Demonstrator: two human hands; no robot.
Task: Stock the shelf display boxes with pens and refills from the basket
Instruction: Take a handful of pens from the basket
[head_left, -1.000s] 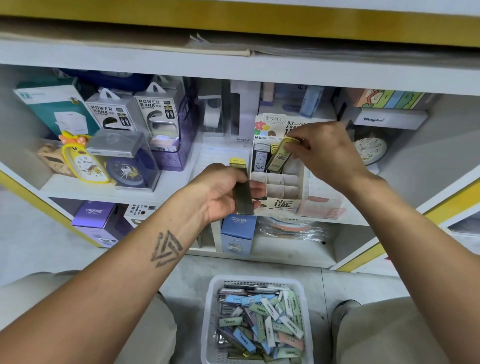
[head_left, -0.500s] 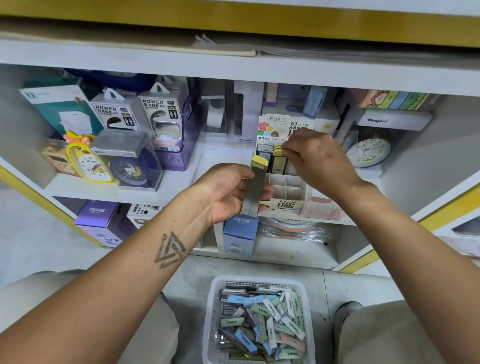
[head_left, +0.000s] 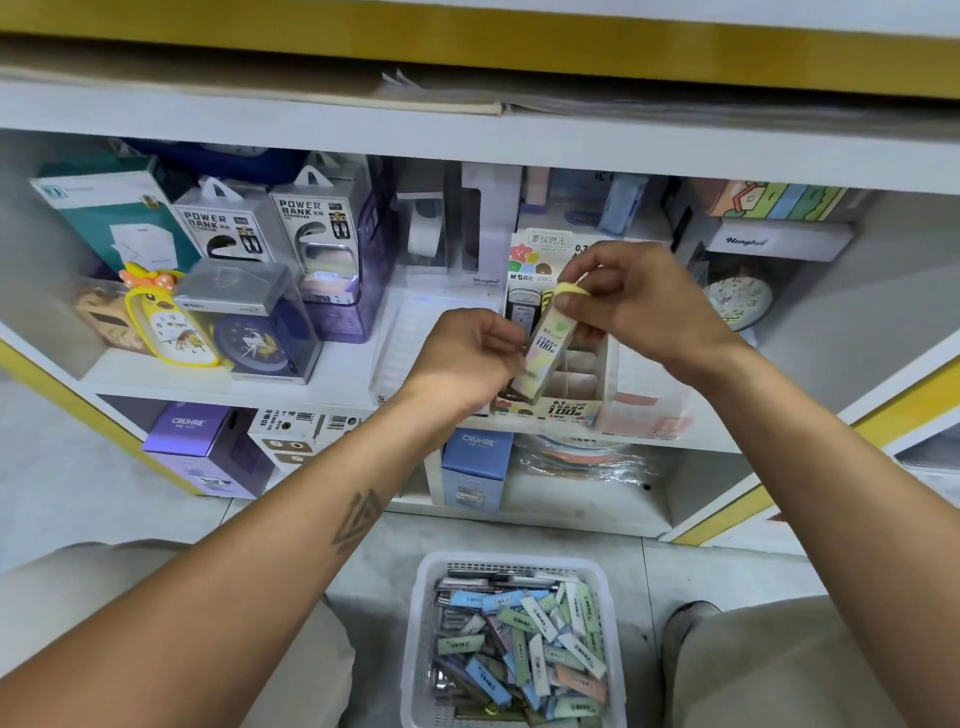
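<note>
While both hands hold it, a refill case (head_left: 545, 348) stands tilted in front of the display box (head_left: 563, 400), its yellow cap uppermost. The right hand (head_left: 639, 306) pinches the case at the cap end, fingers curled over the top. The left hand (head_left: 467, 358) grasps the lower part, fingers wrapped round the side. The case's bottom end sits over the box's front rows of cardboard cells, though whether it touches them cannot be told. A few cases already stand in the back row of the box, under its printed header card.

The box rests on the middle shelf (head_left: 337, 376), just right of a clear tray (head_left: 410, 343). Further left on that shelf are two power bank packs (head_left: 270, 228), a boxed blue clock (head_left: 254, 327) and a yellow duck clock (head_left: 166, 322). A round white clock (head_left: 740, 301) stands to the right.

Below, on the floor between the person's knees, a white basket (head_left: 421, 649) holds a heap of refill cases in blue, green, white and pink.
</note>
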